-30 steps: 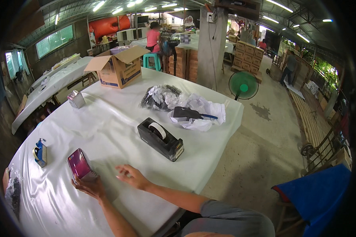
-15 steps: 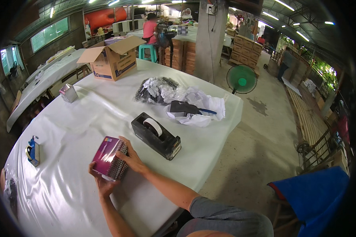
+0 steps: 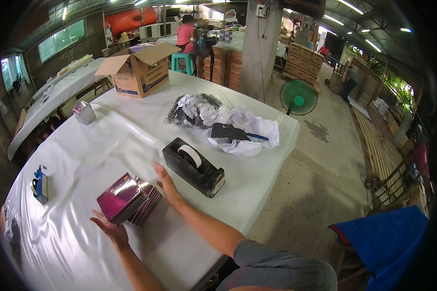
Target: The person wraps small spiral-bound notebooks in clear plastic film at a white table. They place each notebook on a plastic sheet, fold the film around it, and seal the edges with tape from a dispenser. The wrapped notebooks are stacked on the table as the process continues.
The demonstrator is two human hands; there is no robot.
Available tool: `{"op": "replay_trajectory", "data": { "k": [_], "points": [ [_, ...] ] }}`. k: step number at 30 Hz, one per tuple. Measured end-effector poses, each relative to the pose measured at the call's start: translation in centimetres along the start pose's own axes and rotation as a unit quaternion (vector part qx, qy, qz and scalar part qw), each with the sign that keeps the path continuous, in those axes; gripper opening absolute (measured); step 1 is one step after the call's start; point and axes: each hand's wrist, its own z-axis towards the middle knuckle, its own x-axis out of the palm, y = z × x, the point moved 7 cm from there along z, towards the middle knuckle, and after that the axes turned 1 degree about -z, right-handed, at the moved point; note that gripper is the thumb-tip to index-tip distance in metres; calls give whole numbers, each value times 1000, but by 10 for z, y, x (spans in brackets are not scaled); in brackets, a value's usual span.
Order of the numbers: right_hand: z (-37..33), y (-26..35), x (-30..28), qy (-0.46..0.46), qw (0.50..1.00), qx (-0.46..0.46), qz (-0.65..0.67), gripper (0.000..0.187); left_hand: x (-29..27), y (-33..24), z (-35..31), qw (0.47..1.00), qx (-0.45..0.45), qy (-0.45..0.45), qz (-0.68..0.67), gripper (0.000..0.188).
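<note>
A stack of small spiral-bound notebooks (image 3: 123, 195) with shiny purple covers lies on the white-covered table (image 3: 77, 233), its layers slid askew with the spirals toward me. My left hand (image 3: 112, 229) is just at the stack's near left side, fingers spread; whether it touches the lowest notebooks I cannot tell. On the other side, my right hand (image 3: 168, 188) stands apart from the stack, fingers stretched out and holding nothing. Just beyond the right hand sits a black tape dispenser (image 3: 193, 167) with a white roll.
An open cardboard box (image 3: 143, 77) stands at the far edge, with another notebook stack (image 3: 84, 112) left of it. A blue tape dispenser (image 3: 40, 185) lies at left. Crumpled plastic and paper (image 3: 238, 121) hold a dark tool. A green fan (image 3: 298, 97) stands beyond the table.
Both hands have let go of the notebook stack and moved apart. The stack, squared between them before, now lies skewed on the table.
</note>
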Motion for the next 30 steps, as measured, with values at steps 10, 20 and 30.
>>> {"op": "replay_trajectory", "data": {
  "k": [10, 20, 30],
  "points": [
    [-30, 11, 45, 225, 974, -21, -21, 76, 34, 16, -7, 990, -93, -104, -30, 47],
    [-52, 64, 55, 308, 936, -61, 161, 69, 81, -60, -14, 985, 159, 44, 51, 87],
    [-56, 73, 48, 309, 950, -35, 7, 85, 70, -51, -12, 976, 161, 47, 142, 95]
  ]
}}
